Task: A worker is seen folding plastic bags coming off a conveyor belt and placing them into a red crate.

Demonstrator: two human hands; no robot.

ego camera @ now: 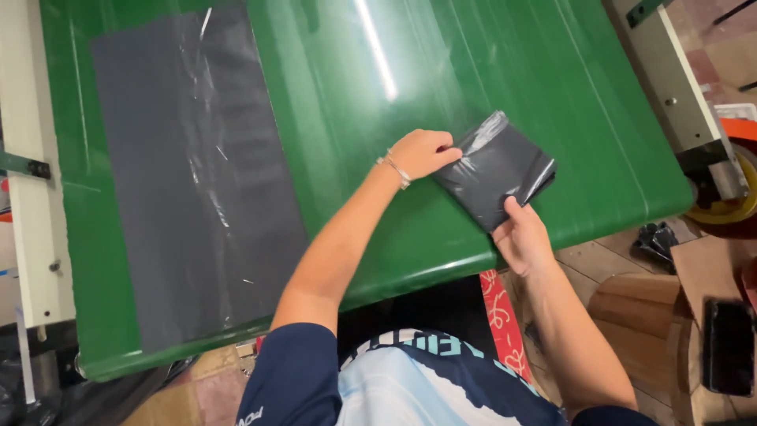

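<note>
A folded black plastic bag (pixel 494 170) lies as a small square packet on the green table (pixel 441 71), near its front right edge. My left hand (pixel 422 152) presses its fingers on the packet's left edge; a thin bracelet circles that wrist. My right hand (pixel 520 235) grips the packet's near corner from the table's edge, thumb on top. A long flat black plastic bag (pixel 193 173) lies spread out on the left part of the table, apart from both hands.
White machine frames flank the table at the left (pixel 27 173) and the right (pixel 678 95). A yellow and orange wheel (pixel 737 185) sits at the far right. A black phone (pixel 727 345) rests on cardboard beside a wooden stool (pixel 631 308).
</note>
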